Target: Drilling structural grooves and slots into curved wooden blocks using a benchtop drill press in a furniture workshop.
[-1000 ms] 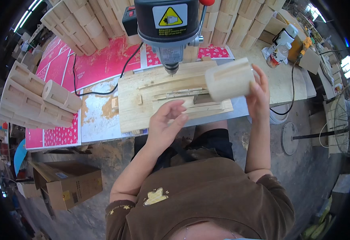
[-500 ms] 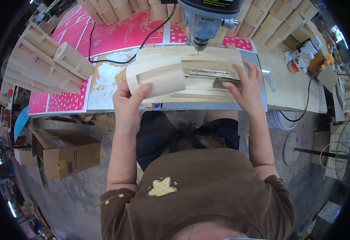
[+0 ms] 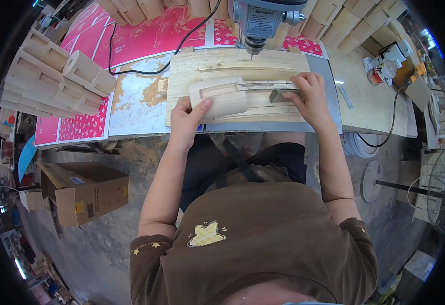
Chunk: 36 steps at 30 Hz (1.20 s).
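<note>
My left hand (image 3: pixel 188 118) grips a pale wooden cylinder (image 3: pixel 227 105) with a long rectangular recess, thumb on its near side. The cylinder lies at the left part of a wooden jig (image 3: pixel 181 66) made of a board with parallel strips. A metal strip (image 3: pixel 263 85) runs from the cylinder's right end to my right hand (image 3: pixel 310 96). That hand is closed with its fingers at the strip's right end and its thumb against a small dark metal plate (image 3: pixel 277 95). Above the jig's far part hangs a drill chuck with a thin bit (image 3: pixel 254 47).
Stacked wooden cylinders (image 3: pixel 44 76) stand at left, with more rows (image 3: pixel 352 25) along the back. A black cable (image 3: pixel 176 53) crosses the pink covered table (image 3: pixel 151 46). White bottles (image 3: pixel 385 71) stand at right. A cardboard box (image 3: pixel 85 193) sits on the floor at left.
My left hand has brought the cylinder right and lowered it onto the jig. The right hand's spread fingers have closed around the metal parts. The view has shifted slightly.
</note>
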### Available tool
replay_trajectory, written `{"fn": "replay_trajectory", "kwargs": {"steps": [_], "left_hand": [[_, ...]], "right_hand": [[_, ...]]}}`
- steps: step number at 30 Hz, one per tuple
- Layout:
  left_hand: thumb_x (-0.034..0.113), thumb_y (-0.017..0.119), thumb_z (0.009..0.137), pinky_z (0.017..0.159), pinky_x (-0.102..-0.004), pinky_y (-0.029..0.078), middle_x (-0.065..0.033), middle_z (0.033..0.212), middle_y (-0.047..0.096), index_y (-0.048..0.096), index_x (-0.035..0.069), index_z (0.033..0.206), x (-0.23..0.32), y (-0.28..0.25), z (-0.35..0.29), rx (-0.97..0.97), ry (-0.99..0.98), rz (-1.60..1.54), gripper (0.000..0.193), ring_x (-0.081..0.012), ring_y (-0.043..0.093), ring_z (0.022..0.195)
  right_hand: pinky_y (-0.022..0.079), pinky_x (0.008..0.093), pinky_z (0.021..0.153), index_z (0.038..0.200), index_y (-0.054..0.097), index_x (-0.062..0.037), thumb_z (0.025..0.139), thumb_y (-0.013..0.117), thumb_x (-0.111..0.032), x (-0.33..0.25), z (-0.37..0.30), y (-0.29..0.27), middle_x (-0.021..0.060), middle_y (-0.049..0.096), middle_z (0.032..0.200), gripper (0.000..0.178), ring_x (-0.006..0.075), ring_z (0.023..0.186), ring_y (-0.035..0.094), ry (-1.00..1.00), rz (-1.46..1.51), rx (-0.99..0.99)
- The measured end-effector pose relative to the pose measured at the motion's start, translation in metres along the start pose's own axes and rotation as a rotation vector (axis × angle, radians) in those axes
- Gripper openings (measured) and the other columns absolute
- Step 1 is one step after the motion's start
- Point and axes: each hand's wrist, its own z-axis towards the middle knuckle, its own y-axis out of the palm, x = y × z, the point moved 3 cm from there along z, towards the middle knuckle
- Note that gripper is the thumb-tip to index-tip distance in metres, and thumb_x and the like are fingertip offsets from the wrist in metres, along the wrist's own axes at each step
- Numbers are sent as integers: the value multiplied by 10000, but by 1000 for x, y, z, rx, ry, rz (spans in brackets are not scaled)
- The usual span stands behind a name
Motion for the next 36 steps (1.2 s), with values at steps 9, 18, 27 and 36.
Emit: {"fn": "replay_trajectory", "kwargs": {"steps": [9, 18, 27, 36], "left_hand": [[210, 830, 667, 744, -276, 479, -111, 957, 602, 582, -37, 1002, -6, 29, 7, -38, 97, 200, 484, -156, 581, 867], [252, 827, 584, 951, -419, 321, -162, 1132, 538, 489, 44, 1268, -18, 46, 11, 85, 596, 1033, 790, -303, 499, 1089], [292, 828, 542, 849, -388, 266, -49, 926, 562, 548, 109, 1224, -20, 29, 49, 144, 623, 1088, 759, -223, 508, 934], [304, 827, 540, 831, -384, 278, -33, 858, 562, 569, 109, 1205, -20, 12, 46, 159, 627, 1108, 739, -227, 503, 886]], "right_hand": [[414, 394, 868, 1109, 553, -84, 617, 799, -156, 8, -5, 17, 146, 529, 1048, 555, 327, 1023, 473, 47, 119, 161], [468, 408, 784, 1184, 529, -139, 625, 813, -273, 31, 10, 39, 161, 541, 1084, 641, 337, 980, 541, 333, 4, 132], [446, 424, 882, 1300, 441, -169, 645, 810, -270, 17, 19, 52, 199, 465, 1239, 759, 368, 1105, 502, 288, 36, 165], [461, 353, 816, 1246, 469, -32, 841, 634, -263, -12, 126, -71, 197, 590, 1072, 495, 294, 980, 586, -20, 411, 494]]}}
